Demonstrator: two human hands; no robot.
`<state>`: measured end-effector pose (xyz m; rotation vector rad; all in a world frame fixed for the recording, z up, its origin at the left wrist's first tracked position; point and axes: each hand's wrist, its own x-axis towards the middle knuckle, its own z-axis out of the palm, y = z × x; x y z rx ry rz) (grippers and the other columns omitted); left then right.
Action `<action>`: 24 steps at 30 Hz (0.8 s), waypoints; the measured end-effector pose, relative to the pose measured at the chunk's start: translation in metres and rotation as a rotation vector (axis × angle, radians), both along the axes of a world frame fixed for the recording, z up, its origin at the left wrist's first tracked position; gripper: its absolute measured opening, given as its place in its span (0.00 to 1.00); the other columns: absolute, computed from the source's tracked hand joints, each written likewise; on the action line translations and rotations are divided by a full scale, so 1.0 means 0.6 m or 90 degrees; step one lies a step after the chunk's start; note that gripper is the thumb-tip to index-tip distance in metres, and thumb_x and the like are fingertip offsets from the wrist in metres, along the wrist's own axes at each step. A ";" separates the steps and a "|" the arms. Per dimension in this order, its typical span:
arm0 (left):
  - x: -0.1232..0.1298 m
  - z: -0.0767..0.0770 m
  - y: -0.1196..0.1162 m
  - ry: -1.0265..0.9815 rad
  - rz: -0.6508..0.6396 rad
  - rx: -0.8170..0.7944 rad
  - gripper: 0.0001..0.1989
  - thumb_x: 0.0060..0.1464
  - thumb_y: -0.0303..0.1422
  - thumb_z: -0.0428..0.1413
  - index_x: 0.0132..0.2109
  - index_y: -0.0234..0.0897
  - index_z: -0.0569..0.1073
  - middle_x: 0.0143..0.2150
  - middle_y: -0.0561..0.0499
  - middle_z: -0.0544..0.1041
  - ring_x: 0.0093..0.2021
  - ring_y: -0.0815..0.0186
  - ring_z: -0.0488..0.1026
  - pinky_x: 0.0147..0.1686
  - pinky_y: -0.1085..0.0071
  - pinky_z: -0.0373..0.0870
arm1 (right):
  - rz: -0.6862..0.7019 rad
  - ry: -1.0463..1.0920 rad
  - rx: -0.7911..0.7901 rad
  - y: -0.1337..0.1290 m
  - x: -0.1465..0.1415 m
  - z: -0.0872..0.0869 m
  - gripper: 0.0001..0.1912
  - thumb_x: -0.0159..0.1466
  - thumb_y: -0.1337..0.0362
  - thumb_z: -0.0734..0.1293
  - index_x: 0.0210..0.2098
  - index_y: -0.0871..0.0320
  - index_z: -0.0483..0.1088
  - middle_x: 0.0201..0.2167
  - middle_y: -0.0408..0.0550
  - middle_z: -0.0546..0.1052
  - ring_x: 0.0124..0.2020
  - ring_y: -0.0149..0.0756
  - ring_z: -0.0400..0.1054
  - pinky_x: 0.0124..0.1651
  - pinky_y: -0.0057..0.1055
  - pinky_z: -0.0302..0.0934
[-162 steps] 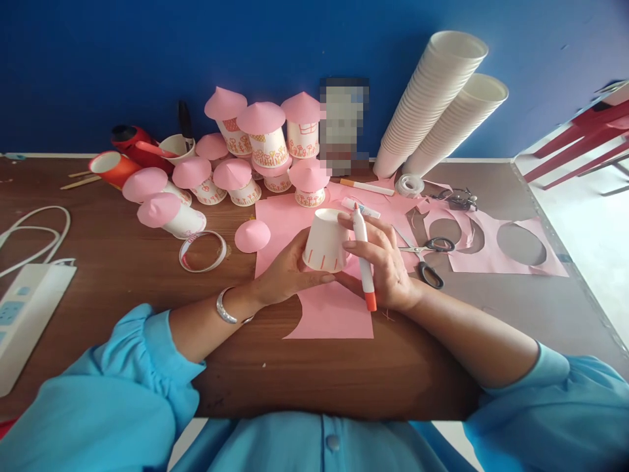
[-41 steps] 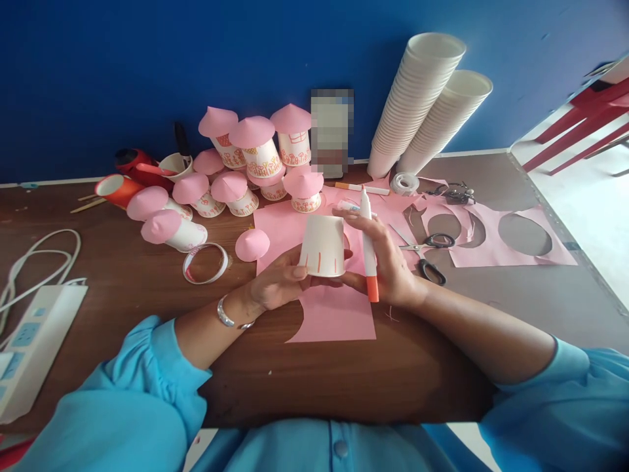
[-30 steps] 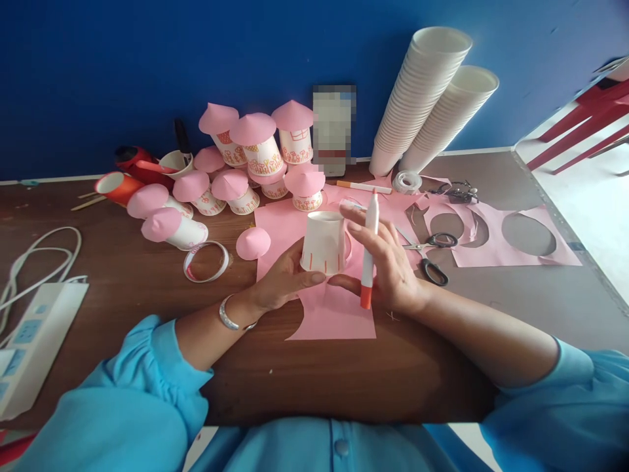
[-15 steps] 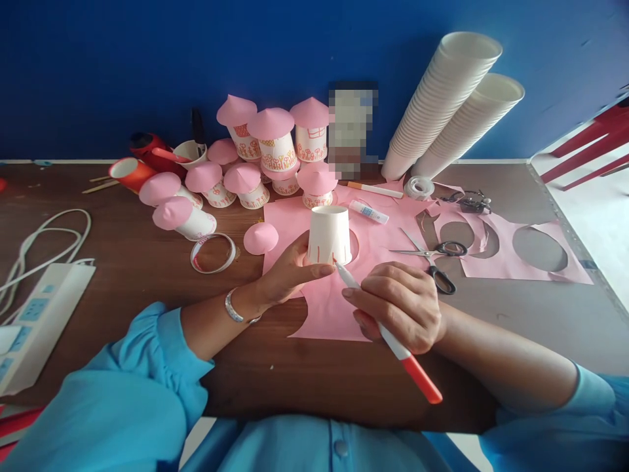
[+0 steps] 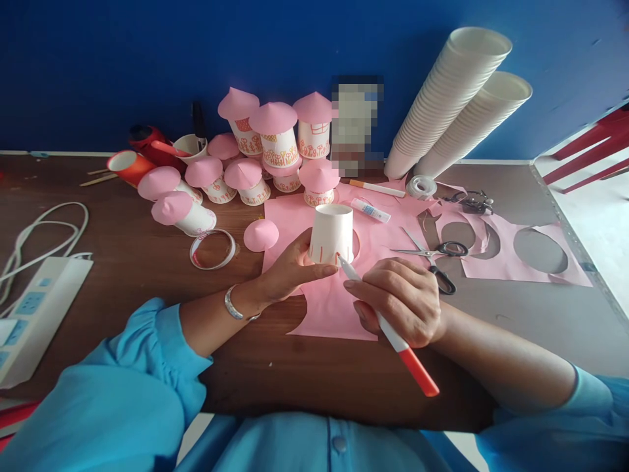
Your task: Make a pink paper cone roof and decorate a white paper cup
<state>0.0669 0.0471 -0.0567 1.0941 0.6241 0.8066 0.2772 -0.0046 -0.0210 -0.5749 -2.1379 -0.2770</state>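
Note:
A white paper cup (image 5: pixel 331 229) is gripped near its lower edge by my left hand (image 5: pixel 295 265), thumb in front. Several short red vertical strokes show along the cup's lower part. My right hand (image 5: pixel 400 301) is closed around a white marker with a red end (image 5: pixel 417 370), and the marker's tip meets the cup's side by a stroke. Beneath lies cut pink paper (image 5: pixel 339 314). Just left of the cup is a small pink paper cone (image 5: pixel 261 235). Open scissors (image 5: pixel 432 251) rest on the paper to the right.
Decorated cups with pink cone roofs (image 5: pixel 272 134) stand grouped at the back left. Two tall stacks of paper cups (image 5: pixel 449 98) lean on the blue wall. A glue stick (image 5: pixel 371 210), tape roll (image 5: pixel 421 187), white paper ring (image 5: pixel 212 249) and power strip (image 5: pixel 46 314) lie around.
The marker tip stays at the cup's lower side, where the red stroke by it looks a little longer. The view has shifted slightly; both hands keep their grip.

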 end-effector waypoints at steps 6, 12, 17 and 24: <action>0.001 0.000 0.000 -0.010 -0.003 0.010 0.23 0.50 0.36 0.71 0.51 0.41 0.74 0.46 0.48 0.76 0.50 0.58 0.71 0.52 0.59 0.68 | -0.001 -0.008 -0.009 0.001 0.001 0.001 0.10 0.69 0.68 0.64 0.47 0.61 0.75 0.27 0.47 0.74 0.26 0.36 0.68 0.27 0.34 0.64; 0.001 -0.002 0.000 -0.014 -0.005 0.015 0.23 0.50 0.36 0.71 0.52 0.42 0.75 0.46 0.48 0.76 0.50 0.57 0.71 0.53 0.58 0.69 | 0.001 -0.011 -0.011 0.001 0.001 0.000 0.10 0.69 0.69 0.65 0.46 0.65 0.75 0.27 0.49 0.74 0.27 0.37 0.68 0.27 0.35 0.64; 0.002 -0.001 0.000 -0.012 -0.001 0.019 0.23 0.50 0.36 0.71 0.52 0.41 0.75 0.46 0.47 0.77 0.50 0.57 0.72 0.52 0.58 0.70 | -0.018 -0.004 -0.022 -0.002 -0.003 0.000 0.08 0.69 0.68 0.64 0.45 0.61 0.75 0.27 0.46 0.74 0.27 0.36 0.68 0.27 0.34 0.64; 0.000 -0.002 0.001 -0.011 -0.010 0.022 0.22 0.50 0.35 0.71 0.52 0.42 0.75 0.47 0.49 0.76 0.49 0.59 0.71 0.51 0.60 0.69 | 0.021 0.014 -0.027 -0.004 -0.002 0.002 0.07 0.67 0.70 0.65 0.42 0.65 0.75 0.26 0.47 0.72 0.26 0.36 0.67 0.26 0.35 0.66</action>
